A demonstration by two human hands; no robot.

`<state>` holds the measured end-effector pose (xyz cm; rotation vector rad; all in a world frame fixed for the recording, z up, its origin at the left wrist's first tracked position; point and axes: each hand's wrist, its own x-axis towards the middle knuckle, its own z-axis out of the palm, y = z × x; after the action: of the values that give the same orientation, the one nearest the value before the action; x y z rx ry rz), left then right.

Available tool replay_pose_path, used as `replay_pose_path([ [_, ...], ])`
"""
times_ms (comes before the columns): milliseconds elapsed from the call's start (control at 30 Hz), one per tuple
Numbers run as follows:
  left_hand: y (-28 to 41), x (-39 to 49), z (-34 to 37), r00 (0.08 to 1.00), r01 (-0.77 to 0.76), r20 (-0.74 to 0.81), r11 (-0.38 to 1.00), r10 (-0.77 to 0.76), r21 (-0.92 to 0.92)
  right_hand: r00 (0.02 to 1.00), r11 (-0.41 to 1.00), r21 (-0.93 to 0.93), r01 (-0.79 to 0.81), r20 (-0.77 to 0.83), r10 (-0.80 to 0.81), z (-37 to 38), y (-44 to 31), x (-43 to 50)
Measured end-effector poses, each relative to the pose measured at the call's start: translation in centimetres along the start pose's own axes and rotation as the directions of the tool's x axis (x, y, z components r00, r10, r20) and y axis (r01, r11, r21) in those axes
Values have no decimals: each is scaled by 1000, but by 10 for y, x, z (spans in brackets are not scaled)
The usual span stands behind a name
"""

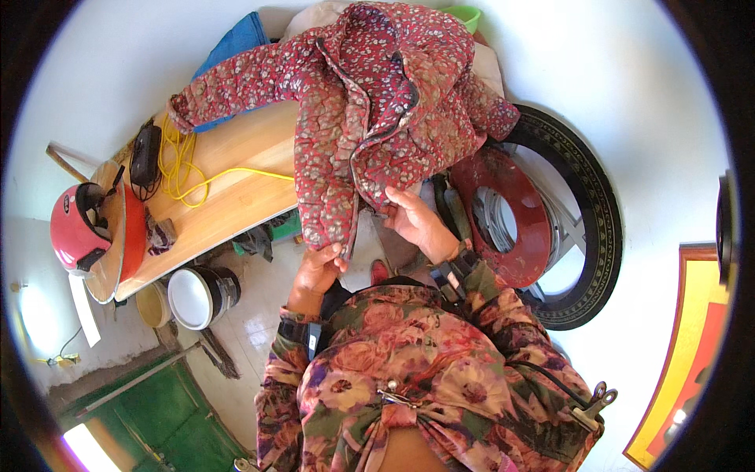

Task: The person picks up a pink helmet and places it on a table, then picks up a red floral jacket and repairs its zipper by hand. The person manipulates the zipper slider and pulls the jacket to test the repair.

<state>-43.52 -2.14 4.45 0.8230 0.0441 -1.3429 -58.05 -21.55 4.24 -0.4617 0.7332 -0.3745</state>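
A red quilted jacket with a small floral print (413, 135) lies spread before me, its front open along a dark zipper and one sleeve stretched to the left. My left hand (315, 271) pinches the lower hem corner of its left front panel between thumb and fingers. At the hem of the other front panel is my right hand (416, 221), palm turned up, thumb on top of the cloth and fingers partly under it. The upper part of the jacket rests over a blue item (236, 44) and a pale bag (488, 68) at the back.
A wooden tabletop (248, 141) bears a yellow cord (197, 180), a black pouch-like item (145, 154) and a pink helmet (79, 227). Below stand lidded buckets (190, 299). On the right are a dark red ring-shaped disc (531, 236) and a black patterned ring (604, 236). A green door (177, 407) is at lower left.
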Motion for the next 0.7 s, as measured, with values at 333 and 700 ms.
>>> replay_pose_path([
  [333, 22, 22, 46, 967, -120, 213, 988, 138, -97, 960, 996, 51, 66, 269, -78, 23, -36, -40],
  [700, 18, 37, 90, 951, -221, 198, 970, 238, -101, 944, 980, -43, 195, 281, -175, 43, -46, -69],
])
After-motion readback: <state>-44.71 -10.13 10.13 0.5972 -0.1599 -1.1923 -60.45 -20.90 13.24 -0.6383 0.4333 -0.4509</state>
